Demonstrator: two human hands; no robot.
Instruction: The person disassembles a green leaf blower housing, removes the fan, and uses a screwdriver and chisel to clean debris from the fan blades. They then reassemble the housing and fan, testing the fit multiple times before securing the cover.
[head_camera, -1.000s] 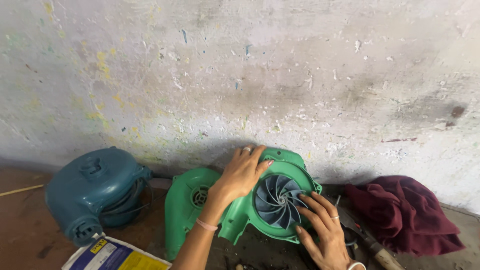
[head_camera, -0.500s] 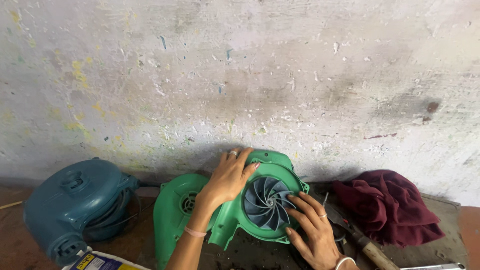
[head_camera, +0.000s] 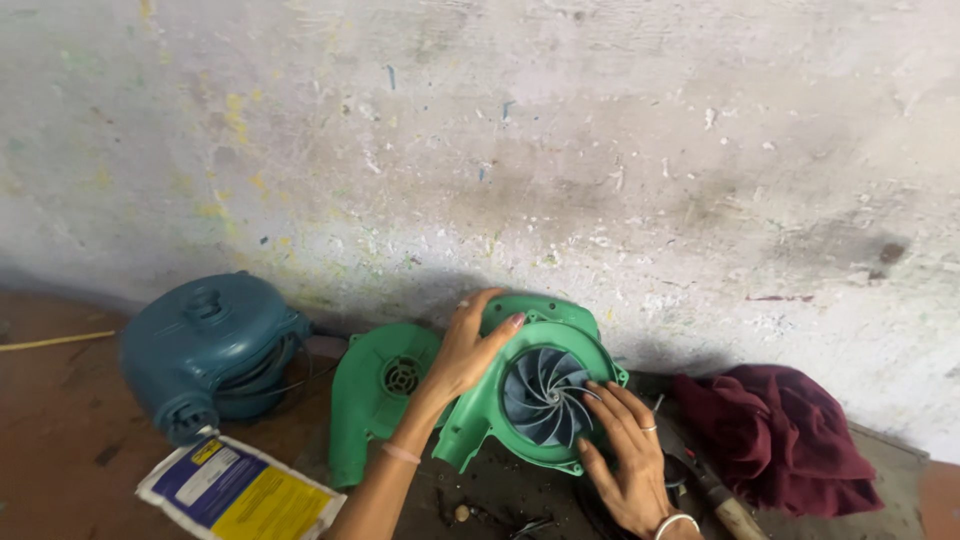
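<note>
Stained, paint-flecked plaster wall (head_camera: 560, 150) fills the far side, and below it a dark, gritty work surface (head_camera: 500, 490) carries the parts. At the middle stands a green plastic blower housing with a grey curved-blade fan wheel (head_camera: 545, 395) set in its round opening, tilted up on edge so the wheel faces the camera. The left hand (head_camera: 465, 350) clasps the housing's upper left rim, fingers curled over the top edge; the right hand (head_camera: 625, 450) lies on the lower right, fingers spread flat on the wheel and rim, pressing rather than closing around anything. So the housing sits between the two hands, propped and not flat. Judging from this, it could slip or roll off its narrow edge if the left grasp loosens, and fingertips resting among the blades could be nipped if the wheel turns. Just left lies a matching green plastic cover half (head_camera: 380, 390), further left a teal blower body (head_camera: 215, 345) and a blue-and-yellow packet (head_camera: 240, 490); a maroon cloth (head_camera: 790, 440) lies right.
</note>
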